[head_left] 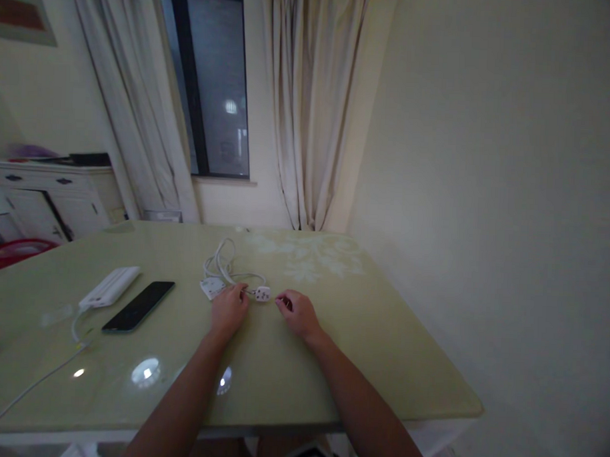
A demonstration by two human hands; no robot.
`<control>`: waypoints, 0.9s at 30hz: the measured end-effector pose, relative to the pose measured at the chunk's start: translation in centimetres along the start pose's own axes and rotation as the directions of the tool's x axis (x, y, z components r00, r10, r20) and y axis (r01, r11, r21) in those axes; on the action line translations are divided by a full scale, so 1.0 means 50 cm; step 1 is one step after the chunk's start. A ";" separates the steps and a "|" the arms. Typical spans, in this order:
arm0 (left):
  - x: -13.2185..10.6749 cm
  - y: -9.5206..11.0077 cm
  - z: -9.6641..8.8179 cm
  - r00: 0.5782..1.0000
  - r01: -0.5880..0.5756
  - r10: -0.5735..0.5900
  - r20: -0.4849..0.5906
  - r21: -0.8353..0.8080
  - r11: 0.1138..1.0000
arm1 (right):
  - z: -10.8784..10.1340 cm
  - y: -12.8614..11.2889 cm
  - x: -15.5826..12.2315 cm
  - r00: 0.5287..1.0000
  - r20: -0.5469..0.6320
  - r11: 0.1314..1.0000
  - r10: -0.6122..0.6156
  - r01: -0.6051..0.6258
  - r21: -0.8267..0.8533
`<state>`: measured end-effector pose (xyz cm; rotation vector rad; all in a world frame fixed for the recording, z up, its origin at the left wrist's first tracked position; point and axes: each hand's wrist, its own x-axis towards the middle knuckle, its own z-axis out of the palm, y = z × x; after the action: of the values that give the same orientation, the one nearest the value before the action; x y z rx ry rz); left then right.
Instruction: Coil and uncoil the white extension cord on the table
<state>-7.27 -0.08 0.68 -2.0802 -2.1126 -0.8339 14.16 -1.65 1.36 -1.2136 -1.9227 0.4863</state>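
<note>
My left hand (229, 310) is closed round a white cable (225, 269), low over the table. From its fingertips a short length of cable runs right to a small white block with dark marks (263, 294), which looks like a plug or socket. Loops of the cable lie beyond the hand. A flat white piece with markings (211, 287) shows partly behind that hand; its kind is unclear. To the right of the block, apart from it, my right hand (297, 313) has its fingers curled together. Whatever sits between them, if anything, is too small to name.
A black phone (139, 307) lies left of my arms, beside a white power bank (110, 287) with a white cord (39, 379) trailing to the table's left front. The glossy table (380, 364) meets a wall on the right. Curtains (313, 122) hang behind it.
</note>
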 end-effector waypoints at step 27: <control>-0.004 0.016 -0.015 0.999 0.022 -0.023 0.039 0.039 0.999 | 0.003 0.002 -0.001 1.000 0.012 1.000 0.002 -0.002 -0.011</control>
<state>-6.75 -0.64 1.50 -2.0747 -2.1581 -0.7539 14.13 -1.61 1.18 -1.2224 -1.9371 0.4857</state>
